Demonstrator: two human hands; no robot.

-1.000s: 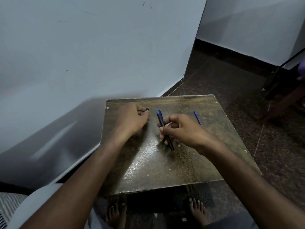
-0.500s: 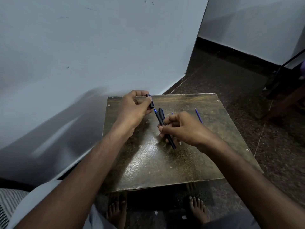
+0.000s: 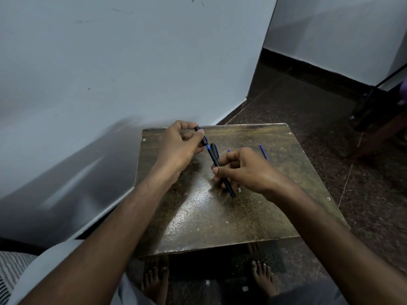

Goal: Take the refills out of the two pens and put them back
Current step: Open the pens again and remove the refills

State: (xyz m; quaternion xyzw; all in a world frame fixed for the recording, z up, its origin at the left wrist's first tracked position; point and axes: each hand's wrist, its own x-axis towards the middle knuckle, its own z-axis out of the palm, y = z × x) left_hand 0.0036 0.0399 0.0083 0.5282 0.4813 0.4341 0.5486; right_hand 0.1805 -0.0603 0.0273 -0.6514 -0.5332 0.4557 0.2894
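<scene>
My right hand (image 3: pixel 244 170) grips a black pen barrel (image 3: pixel 221 172) slanted over the small brown table (image 3: pixel 220 216). My left hand (image 3: pixel 179 146) pinches a short black pen piece (image 3: pixel 202 135) at the barrel's far end, with a bit of blue (image 3: pixel 208 146) showing between the two parts. A second dark pen end (image 3: pixel 214 148) lies just behind the barrel. A blue refill (image 3: pixel 263 151) lies on the table past my right hand. Another blue tip (image 3: pixel 229 150) peeks out above my right fingers.
The table stands against a white wall (image 3: pixel 110 73) on the left. Dark speckled floor (image 3: pixel 330 128) spreads to the right, with a wooden furniture leg (image 3: pixel 383 133) at the far right. My bare feet (image 3: pixel 263 280) show under the table's near edge.
My left hand lifted off the table with the short black piece and brought it up to the far end of the barrel. My right hand stayed on the barrel.
</scene>
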